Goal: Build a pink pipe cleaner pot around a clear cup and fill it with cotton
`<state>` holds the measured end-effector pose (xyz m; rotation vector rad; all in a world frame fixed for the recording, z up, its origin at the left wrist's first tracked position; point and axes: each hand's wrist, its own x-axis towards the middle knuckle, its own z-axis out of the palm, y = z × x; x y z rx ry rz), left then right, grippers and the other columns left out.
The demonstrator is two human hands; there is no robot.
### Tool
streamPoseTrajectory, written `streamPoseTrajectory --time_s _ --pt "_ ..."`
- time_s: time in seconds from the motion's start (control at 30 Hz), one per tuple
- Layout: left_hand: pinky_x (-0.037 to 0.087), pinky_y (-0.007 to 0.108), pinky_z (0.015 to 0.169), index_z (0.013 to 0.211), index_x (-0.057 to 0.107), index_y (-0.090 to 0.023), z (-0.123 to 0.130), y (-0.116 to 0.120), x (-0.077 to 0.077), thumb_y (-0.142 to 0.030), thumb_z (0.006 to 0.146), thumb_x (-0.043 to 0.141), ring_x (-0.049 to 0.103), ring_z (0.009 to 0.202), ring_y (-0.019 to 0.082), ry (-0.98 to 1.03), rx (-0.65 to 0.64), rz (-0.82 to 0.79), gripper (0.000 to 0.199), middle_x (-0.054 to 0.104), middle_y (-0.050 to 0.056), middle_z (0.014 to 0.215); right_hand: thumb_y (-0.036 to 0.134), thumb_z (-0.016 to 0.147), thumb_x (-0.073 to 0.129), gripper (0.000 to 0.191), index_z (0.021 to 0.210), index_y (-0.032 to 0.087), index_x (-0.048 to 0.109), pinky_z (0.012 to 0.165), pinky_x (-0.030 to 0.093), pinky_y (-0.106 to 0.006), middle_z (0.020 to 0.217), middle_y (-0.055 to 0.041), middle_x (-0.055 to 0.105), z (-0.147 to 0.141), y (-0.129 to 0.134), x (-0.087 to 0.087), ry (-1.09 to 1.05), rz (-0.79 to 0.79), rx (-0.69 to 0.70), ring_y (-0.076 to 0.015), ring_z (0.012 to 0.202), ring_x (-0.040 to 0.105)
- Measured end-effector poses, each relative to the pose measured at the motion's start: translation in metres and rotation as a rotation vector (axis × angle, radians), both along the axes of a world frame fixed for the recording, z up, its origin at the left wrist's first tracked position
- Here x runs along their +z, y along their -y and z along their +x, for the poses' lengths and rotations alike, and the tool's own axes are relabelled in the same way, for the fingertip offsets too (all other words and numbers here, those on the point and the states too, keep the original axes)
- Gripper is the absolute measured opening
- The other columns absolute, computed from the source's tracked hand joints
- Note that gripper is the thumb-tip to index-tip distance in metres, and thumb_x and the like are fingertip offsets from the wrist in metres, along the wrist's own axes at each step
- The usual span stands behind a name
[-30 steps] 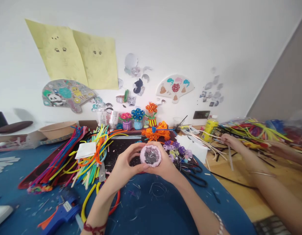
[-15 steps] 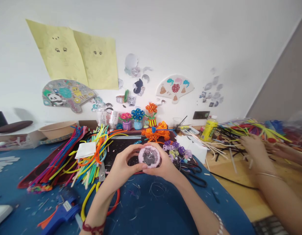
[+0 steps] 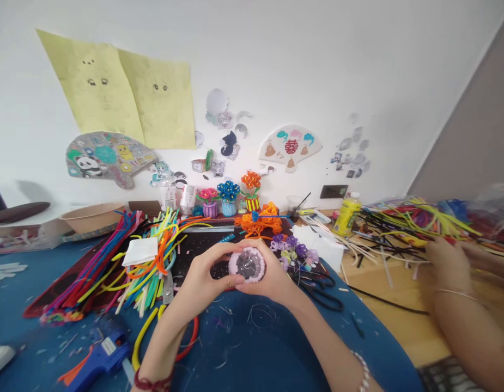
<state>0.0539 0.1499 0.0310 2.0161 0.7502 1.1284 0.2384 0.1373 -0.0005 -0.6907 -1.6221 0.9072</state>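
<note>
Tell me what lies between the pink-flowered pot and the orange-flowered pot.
In the head view, the blue-flowered pot and a small pale item lie between the pink-flowered pot and the orange-flowered pot.

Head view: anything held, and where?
Yes: a pink fuzzy ring around a clear centre, held by its outer rim, left hand and right hand on opposite sides.

From here I see a blue tabletop (image 3: 252, 348), a blue-and-orange glue gun (image 3: 100, 356), plain yellow drawing sheets (image 3: 162, 109), a yellow pot with black stripes (image 3: 252, 203), orange flowers (image 3: 250, 181) above it, and a pale pink fuzzy ring (image 3: 234, 263) around a greyish centre.
</note>
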Motion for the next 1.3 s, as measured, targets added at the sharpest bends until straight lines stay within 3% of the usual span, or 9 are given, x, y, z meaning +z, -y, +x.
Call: streamPoseTrajectory --time_s 0.17,0.4,0.57,0.97,1.3 --pt "0.049 0.040 0.102 0.120 0.065 -0.026 0.0015 0.0027 0.0007 -0.027 0.077 0.076 0.062 0.116 0.026 -0.014 -0.051 -0.031 0.044 0.066 0.007 0.128 0.020 0.063 0.081 0.062 0.117 0.025 0.050 0.084 0.050 -0.034 0.115 -0.0049 0.059 -0.0028 -0.0001 -0.0048 -0.021 -0.018 -0.015 -0.0213 0.100 0.062" --pt "0.050 0.038 0.100 0.124 0.062 -0.022 0.0021 0.0024 -0.0035 -0.036 0.092 0.059 0.063 0.116 0.025 0.051 -0.066 -0.135 0.035 0.064 0.010 0.130 0.036 0.068 0.082 0.057 0.114 0.024 0.050 0.080 0.050 -0.033 0.108 -0.0044 0.062 -0.0020 -0.0016 -0.0061 -0.016 -0.074 -0.030 -0.0212 0.096 0.063" --pt "0.052 0.038 0.096 0.119 0.065 -0.021 0.0025 0.0035 -0.0016 -0.037 0.092 0.059 0.065 0.110 0.026 0.043 -0.045 -0.129 0.033 0.067 0.010 0.126 0.031 0.073 0.077 0.048 0.113 0.024 0.053 0.083 0.049 -0.033 0.109 -0.0049 0.062 -0.0012 -0.0001 -0.0029 0.012 -0.054 -0.061 -0.0206 0.096 0.061" --pt "0.047 0.039 0.099 0.114 0.067 -0.020 0.0002 0.0010 -0.0014 -0.036 0.094 0.055 0.063 0.111 0.025 0.070 -0.032 -0.135 0.029 0.068 0.009 0.122 0.029 0.074 0.078 0.047 0.115 0.024 0.055 0.090 0.045 -0.036 0.114 -0.0052 0.062 -0.0001 0.0051 0.0001 0.056 0.003 -0.088 -0.0226 0.105 0.060" --pt "0.052 0.037 0.090 0.115 0.066 -0.021 -0.0032 0.0024 -0.0009 -0.032 0.082 0.071 0.066 0.101 0.023 0.067 -0.085 -0.224 0.035 0.066 0.009 0.123 0.032 0.074 0.079 0.049 0.116 0.024 0.054 0.092 0.044 -0.036 0.116 -0.0054 0.060 0.0006 0.0058 0.0021 0.009 0.003 -0.002 -0.0228 0.108 0.058"
